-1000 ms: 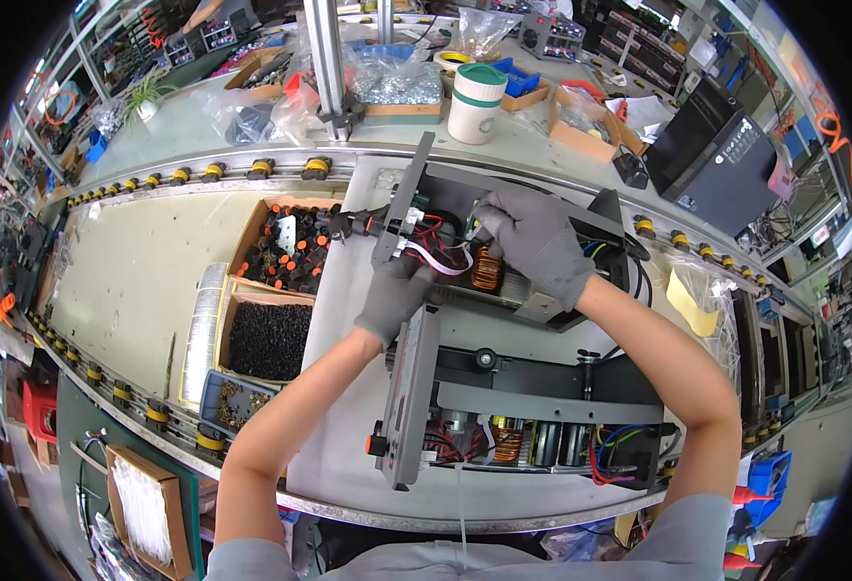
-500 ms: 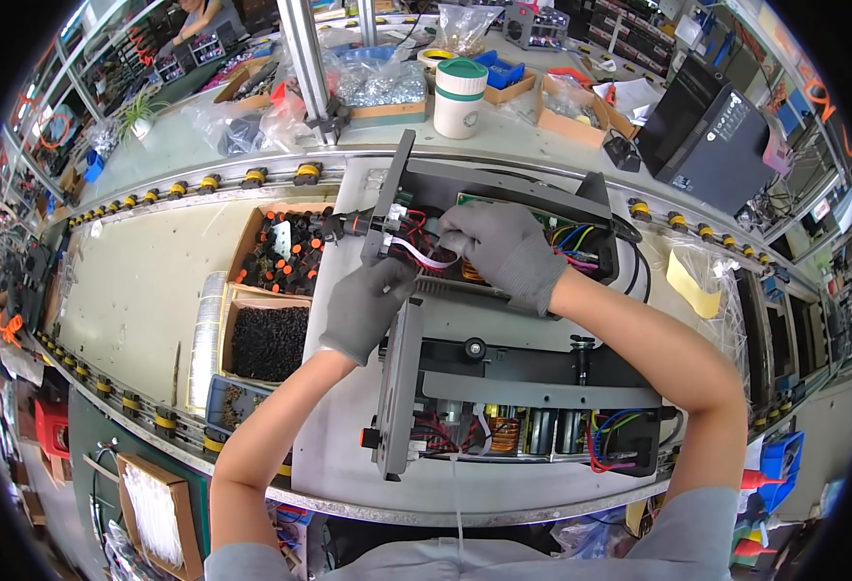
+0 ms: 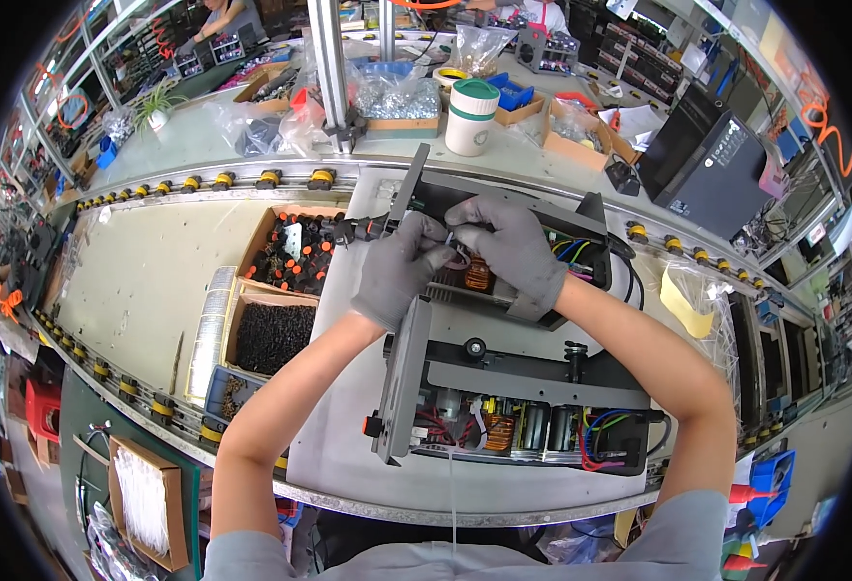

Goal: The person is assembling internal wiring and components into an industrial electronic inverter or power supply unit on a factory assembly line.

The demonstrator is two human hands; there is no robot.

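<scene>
Both my hands wear grey gloves and meet inside the far machine, an open dark-grey metal chassis (image 3: 503, 186) with wiring and a copper coil (image 3: 477, 273). My right hand (image 3: 511, 250) is closed, its fingers pinching a thin white cable (image 3: 459, 258). Close beside its fingertips, my left hand (image 3: 399, 269) is closed on the same cable. The gloves hide most of the cable and its ends. Nearer to me lies a second, similar chassis (image 3: 532, 385), with coils, dark cylinders and coloured wires showing; neither hand touches it.
Left of the chassis stand a box of black and orange parts (image 3: 298, 254) and a box of small black pieces (image 3: 273, 334). A lidded cup (image 3: 470, 121) stands behind the roller rail (image 3: 321, 178). A dark computer case (image 3: 721, 160) is at the back right. Other people sit far off.
My left hand has moved up and right from the front panel to my right hand's fingertips. The white cable, stretched in plain sight before, is now mostly covered. The view has shifted slightly.
</scene>
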